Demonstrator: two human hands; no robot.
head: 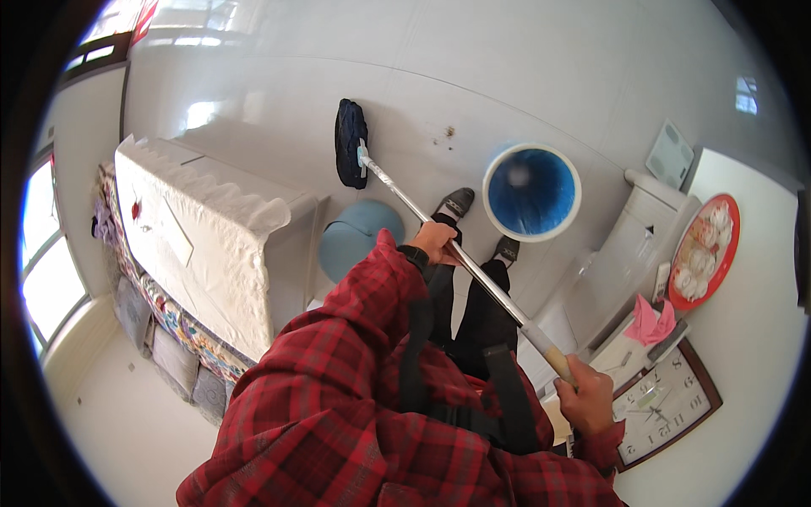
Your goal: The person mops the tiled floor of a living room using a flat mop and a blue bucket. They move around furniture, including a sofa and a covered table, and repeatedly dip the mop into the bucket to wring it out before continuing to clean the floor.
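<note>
A broom (pixel 405 199) with a metal handle slants across the view from upper left to lower right. Its head is wrapped in dark cloth (pixel 350 144) and rests on the pale tiled floor. My left hand (pixel 436 243), with a black watch at the wrist, grips the handle about midway. The handle's tan end is in my right hand (pixel 586 391), near my body at the lower right. A small scatter of brown debris (pixel 449 132) lies on the floor right of the cloth-wrapped head. A white-rimmed bucket, blue inside (pixel 532 192), stands beyond my feet.
A blue-grey round stool or bin (pixel 360 236) stands beside a table with a cream cloth (pixel 209 247). Behind that is a sofa (pixel 184 352). On the right are a white cabinet (pixel 624 234), a red-rimmed tray (pixel 728 253), a pink cloth (pixel 651 322), a clock (pixel 665 405) and a glass scale (pixel 670 155).
</note>
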